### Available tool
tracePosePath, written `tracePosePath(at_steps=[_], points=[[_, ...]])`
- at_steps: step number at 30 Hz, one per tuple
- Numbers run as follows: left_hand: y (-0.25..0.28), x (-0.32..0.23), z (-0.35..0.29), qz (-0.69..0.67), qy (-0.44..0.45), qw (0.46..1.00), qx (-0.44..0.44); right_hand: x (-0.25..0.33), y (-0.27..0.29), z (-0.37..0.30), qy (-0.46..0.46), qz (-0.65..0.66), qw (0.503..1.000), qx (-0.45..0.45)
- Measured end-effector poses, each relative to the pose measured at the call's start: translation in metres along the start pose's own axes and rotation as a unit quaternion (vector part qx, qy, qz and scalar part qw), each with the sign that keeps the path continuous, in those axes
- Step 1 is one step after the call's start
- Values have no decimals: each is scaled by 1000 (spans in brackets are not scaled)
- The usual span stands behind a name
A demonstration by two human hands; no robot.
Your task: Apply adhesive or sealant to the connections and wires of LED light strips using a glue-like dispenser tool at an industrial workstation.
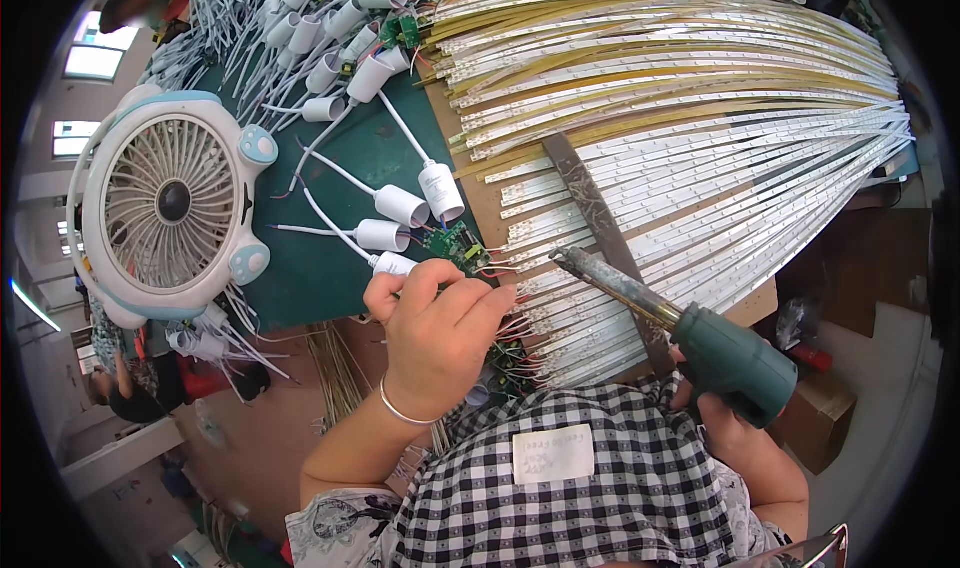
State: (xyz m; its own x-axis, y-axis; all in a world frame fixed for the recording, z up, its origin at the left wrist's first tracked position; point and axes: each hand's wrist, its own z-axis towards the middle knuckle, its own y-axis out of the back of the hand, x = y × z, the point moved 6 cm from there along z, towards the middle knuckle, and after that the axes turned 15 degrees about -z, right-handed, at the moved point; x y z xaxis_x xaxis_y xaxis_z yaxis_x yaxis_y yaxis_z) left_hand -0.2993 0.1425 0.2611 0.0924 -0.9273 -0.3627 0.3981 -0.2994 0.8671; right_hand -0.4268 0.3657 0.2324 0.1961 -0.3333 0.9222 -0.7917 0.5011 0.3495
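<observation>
My right hand [720, 418] is wrapped round a soldering iron with a thick green handle [735, 363]. The iron's dark, worn metal tip points up and left over the ends of white LED strips [640, 208]. My left hand [445, 328] is closed, its fingertips pinched at the strips' left ends, beside thin red and white wires. Whatever they grip is too small to make out. Just beyond those fingers lies a green circuit board [460, 248] with wires attached. White cylindrical lamp caps [440, 190] with white cables lie around it. Across the strips rests a dark flat bar [605, 223].
A white and blue fan [175, 203] stands at the left on the green tabletop [300, 278]. More lamp caps and cables [300, 33] are heaped at the far side. A cardboard box [820, 418] sits low at the right. Another person [140, 398] is at the far left.
</observation>
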Motion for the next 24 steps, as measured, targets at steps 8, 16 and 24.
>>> tracePosePath(at_steps=[8,16,24], points=[[-1,0,0,-6,-5,1000,-6,1,-4,-1,-11,55,998,15],[10,11,-4,-122,21,990,-62,40,-32,44,-69,398,915,-16],[11,12,-6,-162,22,984,-77,42,-82,85,-43,495,867,28]])
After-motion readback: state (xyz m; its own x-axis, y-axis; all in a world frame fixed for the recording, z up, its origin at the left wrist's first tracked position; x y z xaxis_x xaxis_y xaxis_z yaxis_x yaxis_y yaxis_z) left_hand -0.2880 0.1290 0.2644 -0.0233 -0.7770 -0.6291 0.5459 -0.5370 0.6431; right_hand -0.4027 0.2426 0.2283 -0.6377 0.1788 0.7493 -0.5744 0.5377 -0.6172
